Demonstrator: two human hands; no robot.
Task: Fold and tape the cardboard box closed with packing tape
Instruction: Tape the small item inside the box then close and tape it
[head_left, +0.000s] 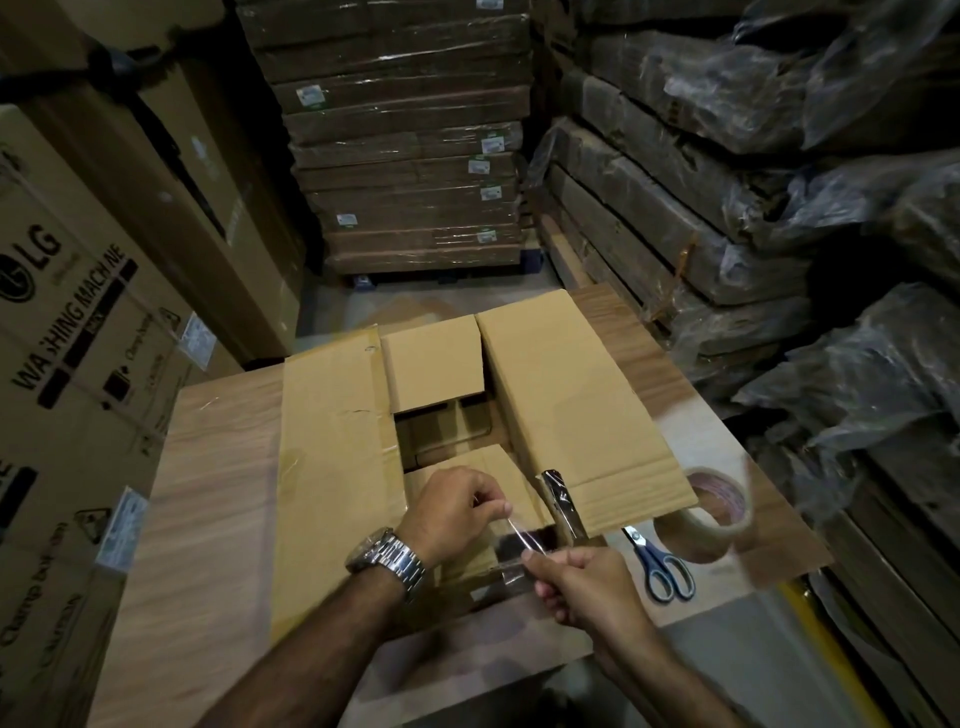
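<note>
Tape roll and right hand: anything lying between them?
Yes. Blue-handled scissors lie between the right hand and the tape roll, as the head view shows.

Plain tan cardboard box (561, 384) sits on the desk (208, 493) with its top not closed yet. The two short flaps are folded in with a gap between them, so you can see inside. The long left flap lies out flat and the long right one angles up and outward. A strip of clear tape (514, 545) is stretched between the left hand (457, 509) and right hand (587, 587), with one end stuck on the right flap's near edge. The packing tape roll (711, 514) is just right of the box by that flap's corner, a bit blurry.
</note>
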